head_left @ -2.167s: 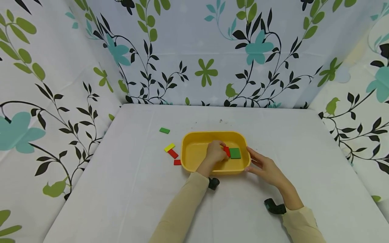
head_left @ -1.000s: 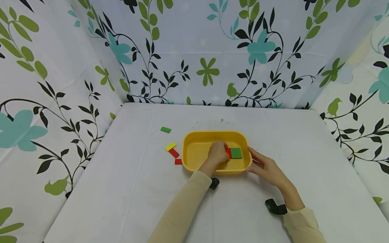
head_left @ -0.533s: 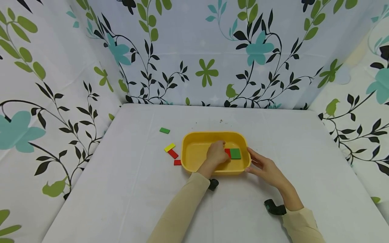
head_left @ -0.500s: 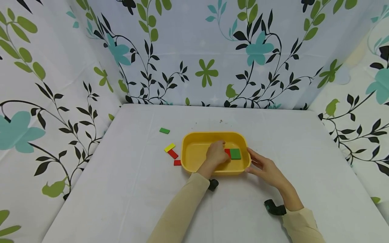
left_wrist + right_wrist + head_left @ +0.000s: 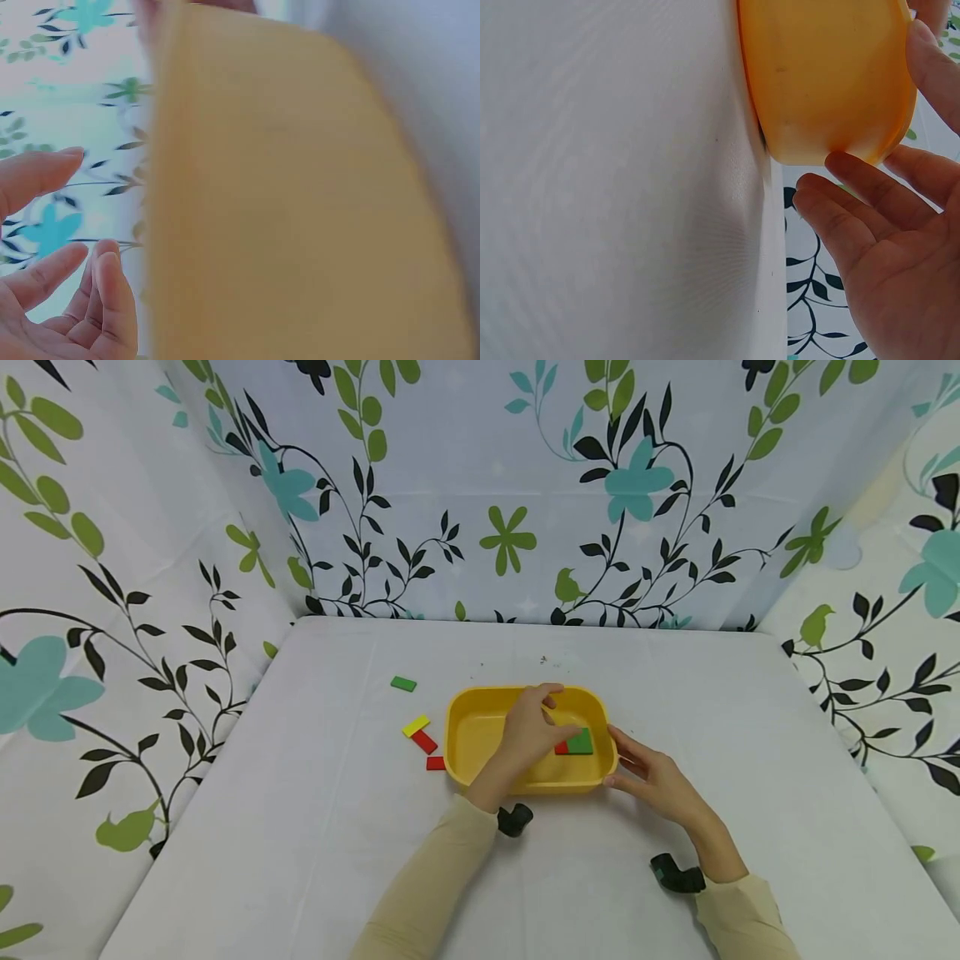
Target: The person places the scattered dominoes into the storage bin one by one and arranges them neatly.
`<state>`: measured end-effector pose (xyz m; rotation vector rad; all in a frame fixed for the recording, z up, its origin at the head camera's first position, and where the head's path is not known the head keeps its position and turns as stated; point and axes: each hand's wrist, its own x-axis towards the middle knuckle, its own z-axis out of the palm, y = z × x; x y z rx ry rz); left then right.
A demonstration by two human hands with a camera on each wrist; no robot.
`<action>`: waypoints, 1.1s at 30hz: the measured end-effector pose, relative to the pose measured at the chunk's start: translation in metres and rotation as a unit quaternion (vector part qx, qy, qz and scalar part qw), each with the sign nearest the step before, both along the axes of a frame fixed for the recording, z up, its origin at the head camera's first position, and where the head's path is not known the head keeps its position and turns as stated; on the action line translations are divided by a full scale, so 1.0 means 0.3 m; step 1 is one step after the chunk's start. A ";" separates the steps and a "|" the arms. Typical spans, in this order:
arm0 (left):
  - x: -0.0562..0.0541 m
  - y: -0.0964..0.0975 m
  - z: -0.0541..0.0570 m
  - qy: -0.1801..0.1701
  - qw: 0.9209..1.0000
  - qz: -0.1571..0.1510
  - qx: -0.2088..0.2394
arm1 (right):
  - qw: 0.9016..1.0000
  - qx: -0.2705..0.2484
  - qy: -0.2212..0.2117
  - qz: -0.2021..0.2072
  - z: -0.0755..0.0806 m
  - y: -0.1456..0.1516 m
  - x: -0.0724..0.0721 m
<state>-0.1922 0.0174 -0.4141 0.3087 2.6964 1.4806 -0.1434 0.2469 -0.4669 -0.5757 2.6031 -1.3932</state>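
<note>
A yellow tray (image 5: 487, 785) sits on the white table. Within it, toward the right end, a green square piece (image 5: 582, 741) lies against a red piece (image 5: 561, 749), partly covered by my left thumb. My left hand (image 5: 528, 727) hovers over the tray, thumb and fingers spread apart; in the left wrist view the left hand (image 5: 52, 307) has nothing between its fingers. My right hand (image 5: 658, 781) holds the tray's right end, thumb and fingertips against its outside. The right wrist view shows the right hand (image 5: 900, 247) touching the wall and rim.
Left of the tray lie a green piece (image 5: 403, 683), a yellow piece (image 5: 416, 725) touching a red strip (image 5: 424, 742), and another red piece (image 5: 436, 763) close to the tray wall. A patterned curtain (image 5: 450, 485) stands behind the table (image 5: 300, 827).
My left hand has let go of the red piece and risen slightly leftward, its fingers spreading. The right hand and tray stay in place.
</note>
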 end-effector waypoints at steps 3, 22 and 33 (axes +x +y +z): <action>0.013 -0.044 0.036 0.026 0.999 -0.010 0.029 | 1.000 0.000 -0.001 -0.002 -0.002 0.000 0.001; 0.072 -0.494 0.036 0.071 0.966 0.193 0.154 | 1.000 0.003 0.010 0.001 -0.003 0.004 0.003; 0.149 -0.522 -0.122 -0.063 0.965 0.249 0.048 | 1.000 0.000 0.002 -0.002 0.005 0.003 -0.005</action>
